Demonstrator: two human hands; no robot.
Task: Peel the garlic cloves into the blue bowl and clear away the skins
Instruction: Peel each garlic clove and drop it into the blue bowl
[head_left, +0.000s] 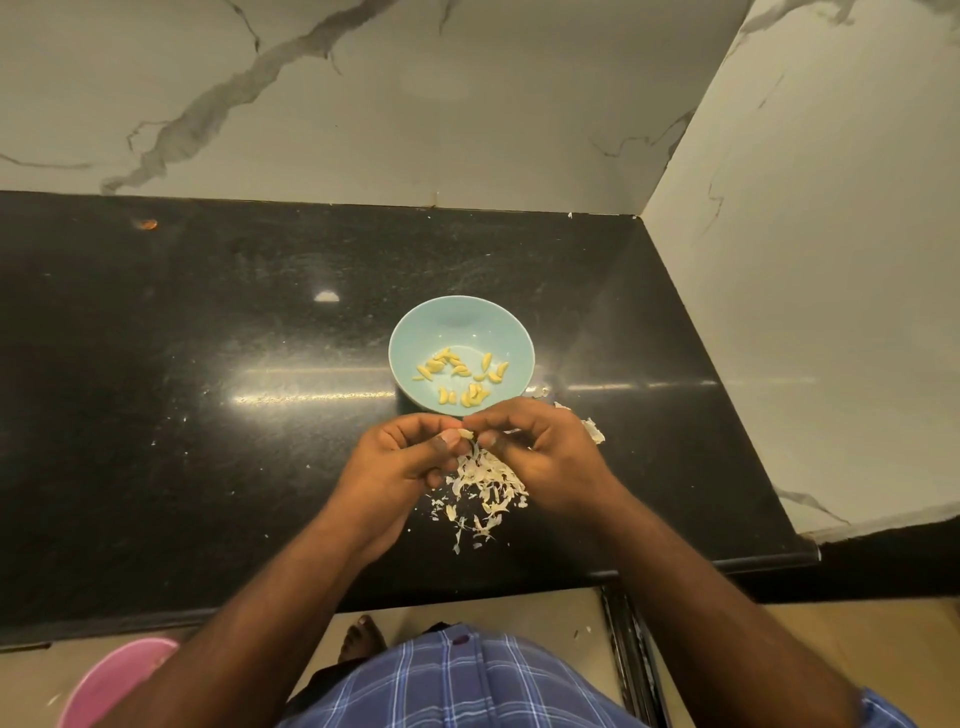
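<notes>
At the lower left of the frame a pink rounded plastic object (117, 680) is cut off by the edge, so what it is cannot be told. Just left of centre, the left hand (400, 460) curls its thumb and fingers round a small pale garlic clove (466, 434), pinching it; the right hand (540, 449), touching it from the other side, pinches the same clove with curled fingertips. Directly above the hands sits the round pale blue ceramic bowl (462, 358) on the black polished stone counter (208, 364), with peeled yellow cloves (462, 376) scattered in its bottom. Below and between the hands lies a heap of white papery skins (483, 488) (some stray to the right). The peel would probably go best by holding the clove steady and stripping the skin away over the heap, not the bowl. How much skin remains on the clove is hidden by the fingers.
</notes>
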